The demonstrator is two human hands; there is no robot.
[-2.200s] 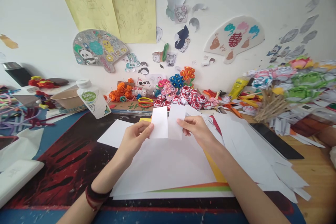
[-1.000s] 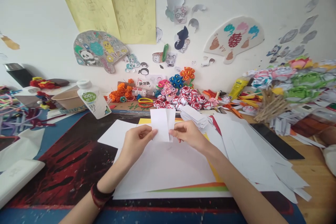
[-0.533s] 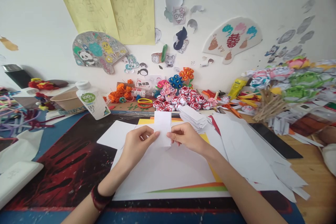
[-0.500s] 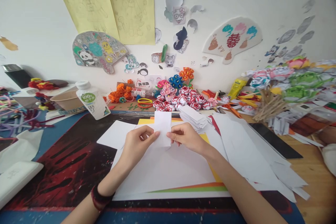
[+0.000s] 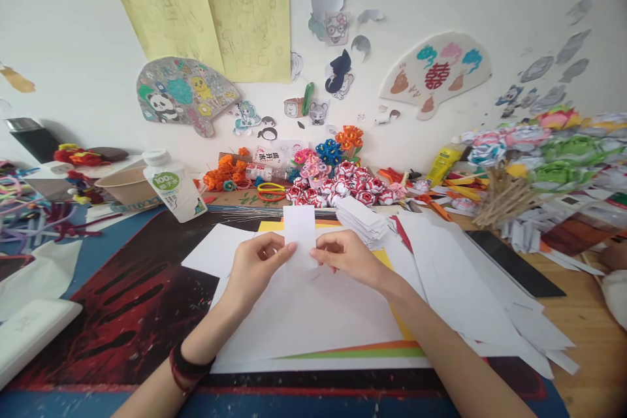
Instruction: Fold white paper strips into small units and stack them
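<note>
Between my two hands, a narrow white strip of paper (image 5: 300,228) stands up above the sheets on the table. My left hand (image 5: 259,268) pinches its left edge between thumb and fingers. On the opposite edge, my right hand (image 5: 349,256) is closed in the same way, its fingers curled behind the paper. Large white sheets (image 5: 304,320) lie under both hands, with green, orange and yellow paper showing at their borders. Just beyond my right hand is a stack of folded white paper pieces (image 5: 361,219).
Loose white paper (image 5: 460,281) and a dark flat slab (image 5: 514,262) lie to the right. At the back are red-and-white paper flowers (image 5: 337,186), a white bottle (image 5: 174,186) and a yellow bottle (image 5: 443,163). A white case (image 5: 36,336) sits at the left.
The paper strip has shifted slightly left and its lower end no longer hangs as far below my fingers. Both hands keep their pinch.
</note>
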